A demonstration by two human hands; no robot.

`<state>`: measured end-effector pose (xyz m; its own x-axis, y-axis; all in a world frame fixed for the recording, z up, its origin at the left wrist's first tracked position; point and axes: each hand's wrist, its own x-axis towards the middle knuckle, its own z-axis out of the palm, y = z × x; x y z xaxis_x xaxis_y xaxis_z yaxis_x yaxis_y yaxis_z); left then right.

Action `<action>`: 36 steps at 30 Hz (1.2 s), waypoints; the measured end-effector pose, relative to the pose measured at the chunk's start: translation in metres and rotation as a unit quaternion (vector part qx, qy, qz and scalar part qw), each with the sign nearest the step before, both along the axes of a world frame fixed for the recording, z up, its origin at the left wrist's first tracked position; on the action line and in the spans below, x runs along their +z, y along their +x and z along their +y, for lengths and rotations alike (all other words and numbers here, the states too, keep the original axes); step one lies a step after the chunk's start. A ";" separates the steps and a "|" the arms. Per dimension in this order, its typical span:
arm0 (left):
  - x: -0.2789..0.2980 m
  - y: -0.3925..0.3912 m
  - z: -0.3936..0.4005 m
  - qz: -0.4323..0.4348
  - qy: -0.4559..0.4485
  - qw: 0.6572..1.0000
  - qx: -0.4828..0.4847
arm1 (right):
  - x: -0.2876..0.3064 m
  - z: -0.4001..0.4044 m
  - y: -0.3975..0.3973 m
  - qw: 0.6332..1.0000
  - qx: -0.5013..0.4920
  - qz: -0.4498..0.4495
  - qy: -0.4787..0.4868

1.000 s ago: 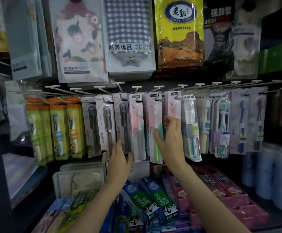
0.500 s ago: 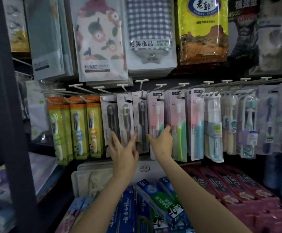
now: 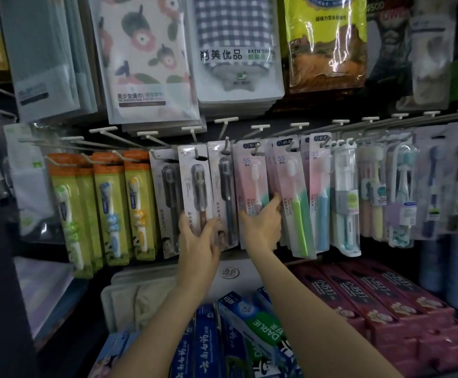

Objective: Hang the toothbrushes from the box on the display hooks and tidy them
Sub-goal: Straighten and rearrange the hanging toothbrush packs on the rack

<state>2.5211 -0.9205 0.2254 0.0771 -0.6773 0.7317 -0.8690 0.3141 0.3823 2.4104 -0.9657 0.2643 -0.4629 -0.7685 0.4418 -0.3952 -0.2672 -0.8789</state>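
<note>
Rows of packed toothbrushes hang from white-tipped display hooks (image 3: 223, 121). My left hand (image 3: 196, 242) grips the lower end of a white pack with a dark toothbrush (image 3: 193, 184), thumb on its right edge; the pack hangs slightly tilted in front of its neighbours. My right hand (image 3: 263, 227) holds the bottom of a pink pack with a white-and-green brush (image 3: 249, 178), with fingertips slipped between it and the pink pack to its right (image 3: 290, 192). Both packs stay on their hooks.
Orange-and-green children's toothbrush packs (image 3: 110, 208) hang to the left, clear-cased brushes (image 3: 345, 200) to the right. Towel packs (image 3: 151, 58) hang above. Toothpaste boxes (image 3: 252, 326) lie on the shelf below, and a dark upright post (image 3: 1, 268) stands at the left.
The view has shifted left and closer. My right hand left the rightmost pink pack for the leftmost one. My left hand rose and took hold of the white pack.
</note>
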 end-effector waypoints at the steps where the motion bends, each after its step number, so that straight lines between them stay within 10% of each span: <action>1: -0.001 0.002 0.000 -0.003 -0.001 1.000 0.000 | 0.000 -0.001 0.000 1.000 -0.006 0.006 -0.003; 20: -0.015 0.002 0.009 0.036 0.035 0.999 0.007 | 0.003 0.036 -0.004 1.000 0.016 0.023 -0.004; 36: -0.007 -0.008 0.026 -0.005 -0.128 0.991 0.034 | -0.036 0.074 -0.028 0.989 0.130 0.066 0.001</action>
